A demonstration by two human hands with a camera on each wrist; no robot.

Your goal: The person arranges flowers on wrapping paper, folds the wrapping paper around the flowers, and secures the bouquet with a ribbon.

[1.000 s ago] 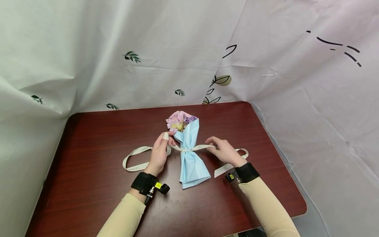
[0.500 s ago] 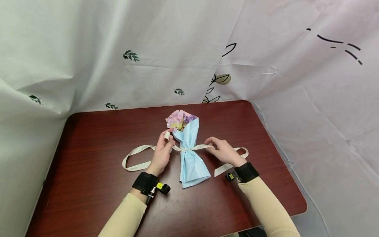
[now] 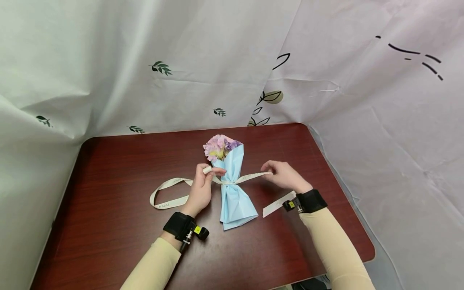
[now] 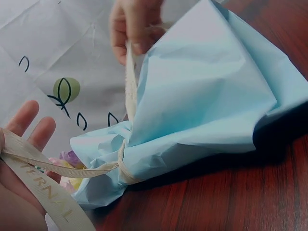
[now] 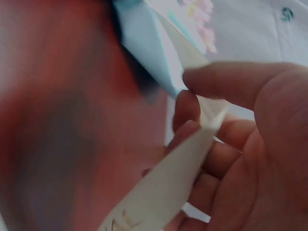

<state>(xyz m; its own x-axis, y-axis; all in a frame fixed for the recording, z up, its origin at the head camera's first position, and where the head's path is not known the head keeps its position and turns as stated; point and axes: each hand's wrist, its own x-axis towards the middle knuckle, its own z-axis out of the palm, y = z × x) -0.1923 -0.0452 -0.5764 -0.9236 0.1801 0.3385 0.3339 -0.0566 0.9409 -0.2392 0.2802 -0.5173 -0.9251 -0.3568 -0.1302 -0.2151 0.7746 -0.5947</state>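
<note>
A small bouquet wrapped in light blue paper [image 3: 237,207] lies on the table, its pink and purple flowers [image 3: 218,146] toward the far edge. Cream lettered ribbon [image 3: 251,176] circles the gathered waist of the paper. On the left side, my left hand [image 3: 199,193] holds one ribbon end, which doubles back across the palm [image 4: 43,185] in the left wrist view; its index finger reaches over the paper. My right hand [image 3: 288,177] pinches the other end between thumb and fingers, pulled taut to the right. A loose tail [image 5: 163,185] hangs from it in the right wrist view.
The dark red table [image 3: 119,237] has rounded corners. A ribbon loop [image 3: 168,204] lies left of my left hand, and a ribbon tail [image 3: 277,204] lies by my right wrist. White printed cloth [image 3: 188,92] hangs behind and beside the table.
My right hand has moved right and slightly away, drawing its ribbon straighter. My left index finger has swung right over the paper. The bouquet has stayed in place.
</note>
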